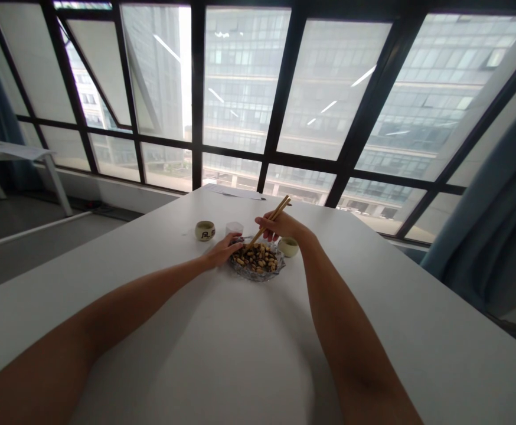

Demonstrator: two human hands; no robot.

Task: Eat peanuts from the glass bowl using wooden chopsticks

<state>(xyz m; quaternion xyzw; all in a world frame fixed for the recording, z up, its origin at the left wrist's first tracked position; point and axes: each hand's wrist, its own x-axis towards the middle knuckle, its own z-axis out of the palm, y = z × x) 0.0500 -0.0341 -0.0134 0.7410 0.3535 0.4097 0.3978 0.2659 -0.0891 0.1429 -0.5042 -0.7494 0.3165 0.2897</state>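
Note:
A clear cut-glass bowl (258, 275) with a wavy rim holds a mix of peanuts (262, 255) and small dark pieces like seeds. My left hand (222, 251) grips the bowl's left rim, thumb and fingers against the glass. In my right hand (283, 225) is a pair of wooden chopsticks (261, 231), slanting down to the left with their tips among the peanuts. A small pale green cup (288, 247) stands right of the bowl, partly under my right hand. Another such cup (205, 231), with dark characters, is to the left. Behind the bowl sits a clear plastic cup (234, 226).
Everything stands on a white table (235, 354). Papers (235, 192) and a pen-like dark item lie at its far edge. Beyond are large dark-framed windows (240, 82), a blue curtain (483, 236) at right and another white table (14, 150) at left.

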